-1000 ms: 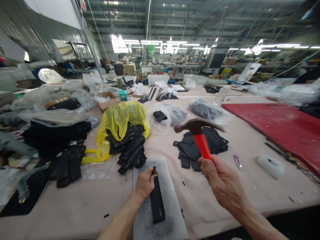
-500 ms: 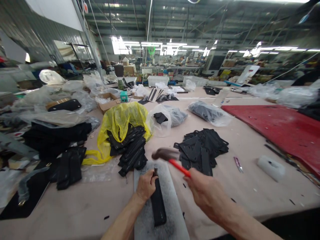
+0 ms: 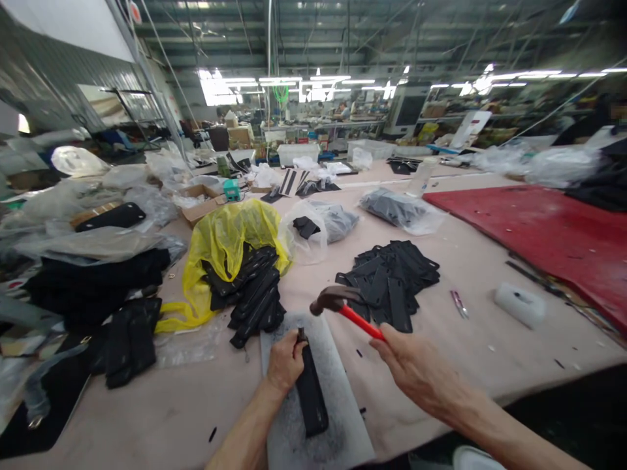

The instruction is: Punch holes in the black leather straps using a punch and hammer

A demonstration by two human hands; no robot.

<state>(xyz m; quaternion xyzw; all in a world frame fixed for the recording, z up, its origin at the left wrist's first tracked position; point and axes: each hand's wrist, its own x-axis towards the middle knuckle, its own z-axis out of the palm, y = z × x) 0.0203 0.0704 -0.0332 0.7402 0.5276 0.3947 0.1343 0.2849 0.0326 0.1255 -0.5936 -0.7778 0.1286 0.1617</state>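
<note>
In the head view, you are working at the striking step. Your left hand [image 3: 285, 361] is closing around the top end of the black strap [image 3: 310, 391] and pinching a small metal punch [image 3: 300, 334] upright on it. Your right hand [image 3: 416, 369] is gripping the red handle of the hammer [image 3: 350, 313] in a clenched fist. The hammer's head is hanging just above and to the right of the punch, not touching it. The strap is lying lengthwise on the grey pad [image 3: 337, 365], which is sitting on the table [image 3: 147, 405] right in front of you. As I judge it, a blow from here is calling for the head landing square on the punch's top, with your fingers held below it and the punch standing straight so that it is not skidding off the strap.

Counting now: you are handling one hammer, one punch, one strap and one pad. One loose heap of black cut pieces [image 3: 392, 284] is lying just beyond the hammer, too many to count. A second heap of black strips [image 3: 255, 294] is spilling from one yellow bag [image 3: 230, 238]. One red mat [image 3: 539, 228] is lying far to the right.
</note>
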